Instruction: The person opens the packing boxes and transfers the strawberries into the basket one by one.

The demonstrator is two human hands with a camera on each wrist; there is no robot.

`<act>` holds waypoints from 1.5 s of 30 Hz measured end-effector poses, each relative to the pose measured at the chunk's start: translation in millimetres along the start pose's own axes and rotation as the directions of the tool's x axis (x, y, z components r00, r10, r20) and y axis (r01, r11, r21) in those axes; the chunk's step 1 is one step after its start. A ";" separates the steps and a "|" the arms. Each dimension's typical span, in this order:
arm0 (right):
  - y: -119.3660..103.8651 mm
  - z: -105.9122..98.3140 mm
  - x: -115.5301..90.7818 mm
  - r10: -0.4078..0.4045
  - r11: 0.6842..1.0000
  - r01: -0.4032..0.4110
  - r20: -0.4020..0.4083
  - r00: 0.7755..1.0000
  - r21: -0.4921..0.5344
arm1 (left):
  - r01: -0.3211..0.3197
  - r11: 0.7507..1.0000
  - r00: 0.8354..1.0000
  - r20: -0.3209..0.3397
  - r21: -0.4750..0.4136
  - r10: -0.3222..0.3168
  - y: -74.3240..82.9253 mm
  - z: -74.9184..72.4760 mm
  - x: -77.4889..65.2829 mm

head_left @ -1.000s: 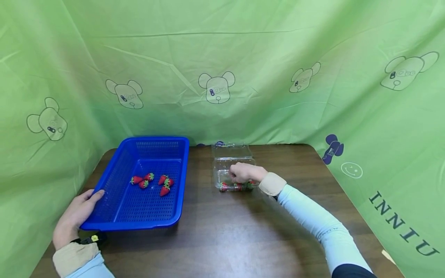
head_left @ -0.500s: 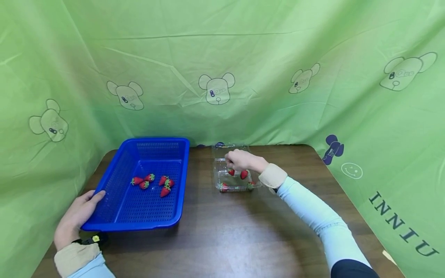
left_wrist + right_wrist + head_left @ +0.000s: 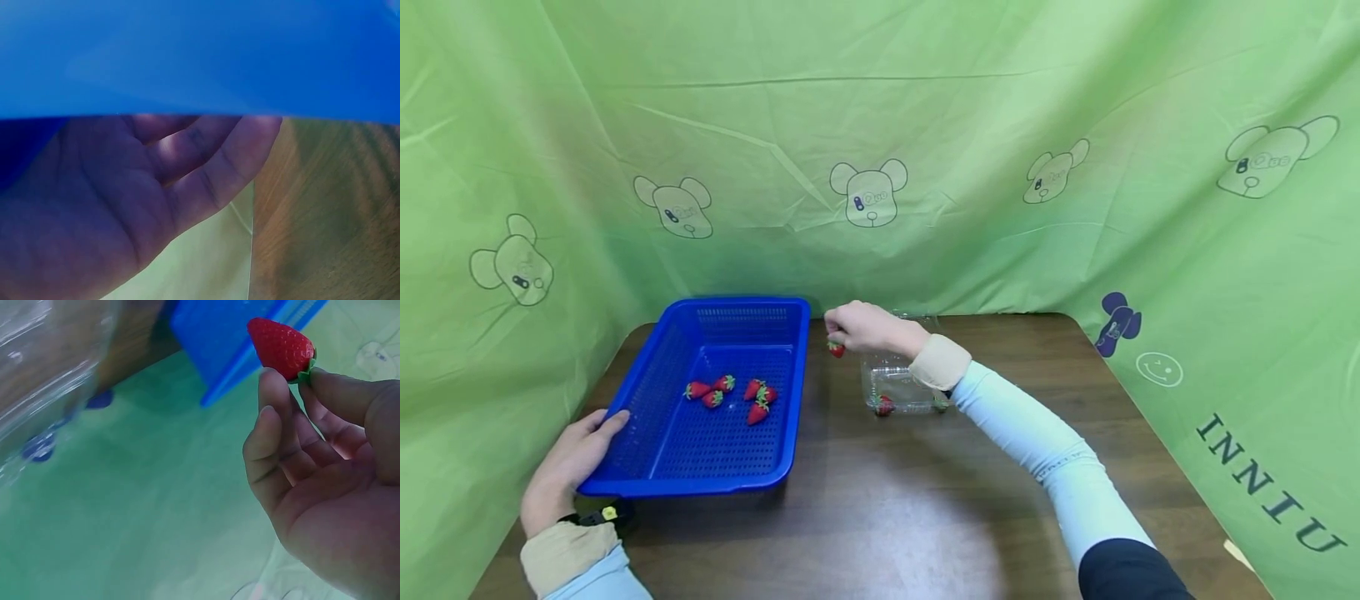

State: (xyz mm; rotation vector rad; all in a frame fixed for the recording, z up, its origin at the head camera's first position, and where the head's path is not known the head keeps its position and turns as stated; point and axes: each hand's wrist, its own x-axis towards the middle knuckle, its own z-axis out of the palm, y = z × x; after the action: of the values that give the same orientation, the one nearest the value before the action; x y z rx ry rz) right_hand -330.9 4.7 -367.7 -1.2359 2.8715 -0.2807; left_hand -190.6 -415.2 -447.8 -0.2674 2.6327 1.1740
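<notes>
My right hand point(image 3: 867, 325) pinches a strawberry point(image 3: 281, 349) by its leafy end between thumb and fingertips. It is in the air between the blue basket and the clear plastic box point(image 3: 901, 387). My left hand point(image 3: 576, 458) grips the left rim of the blue plastic basket point(image 3: 722, 483), thumb on top and fingers beneath; in the left wrist view the basket wall hides the fingertips. Two small groups of strawberries, one group point(image 3: 707, 391) at the left and another point(image 3: 760, 402) at the right, lie on the basket floor. A strawberry point(image 3: 884, 406) shows at the box's front left corner.
The hinged lid point(image 3: 925, 320) of the box stands up at its back, partly behind my right wrist. A brown wooden table point(image 3: 880, 517) carries basket and box. Green printed cloth point(image 3: 872, 100) hangs along the back and both sides.
My right hand has risen out of the clear box with a strawberry and moved left toward the basket. The left hand keeps its hold on the basket rim.
</notes>
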 end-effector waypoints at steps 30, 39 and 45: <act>-102.4 63.7 75.7 -0.216 0.975 0.210 0.077 0.973 0.073 | -0.018 1.000 1.000 -0.010 0.005 0.018 -0.6 2.7 3.3; -114.1 83.2 78.0 -0.220 0.976 0.214 0.204 0.954 0.048 | -0.041 0.999 0.999 -0.029 0.029 0.042 -2.1 1.0 3.6; -121.4 97.1 77.7 -0.212 0.977 0.203 0.275 0.938 0.062 | -0.028 0.999 0.999 -0.021 0.022 0.028 -3.1 1.6 2.1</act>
State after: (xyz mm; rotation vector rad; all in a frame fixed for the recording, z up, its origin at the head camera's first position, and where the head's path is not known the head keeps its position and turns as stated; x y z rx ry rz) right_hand -289.9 -148.9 -438.0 -1.4447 2.4939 -0.1384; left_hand -191.6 -416.2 -451.6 -0.2407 2.6740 1.1566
